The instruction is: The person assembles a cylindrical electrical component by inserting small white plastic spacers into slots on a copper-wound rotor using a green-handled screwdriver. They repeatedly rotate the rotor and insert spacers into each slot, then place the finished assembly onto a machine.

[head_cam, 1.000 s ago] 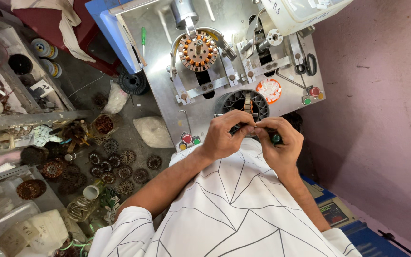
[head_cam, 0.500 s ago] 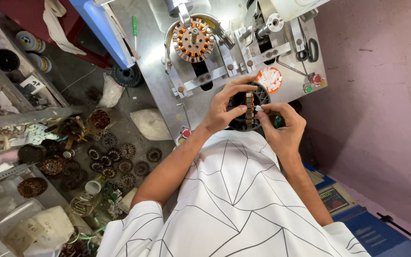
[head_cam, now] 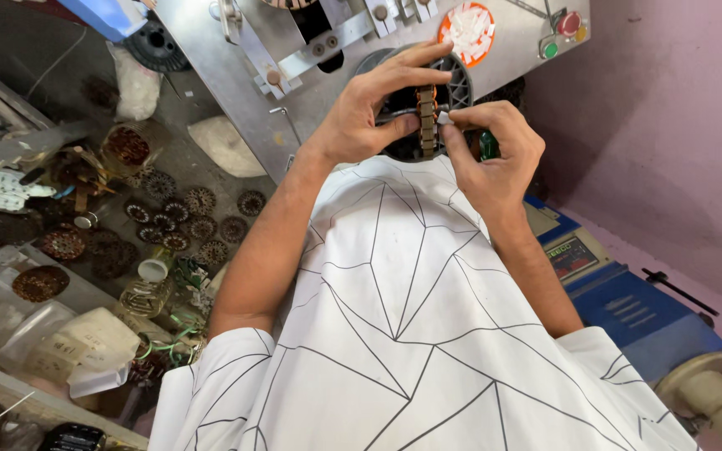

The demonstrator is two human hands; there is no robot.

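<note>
Both hands have risen up the frame since the earlier view, closer to the grey winding machine [head_cam: 236,58]. Left hand [head_cam: 369,117] clamps the ribbed stator core [head_cam: 426,121] edge-on, long axis upright, just below the machine's orange disc [head_cam: 465,29]. Right hand [head_cam: 495,154] sits nearer, fingertips [head_cam: 453,119] pinched on the core's right edge; wrist bent inward.
</note>
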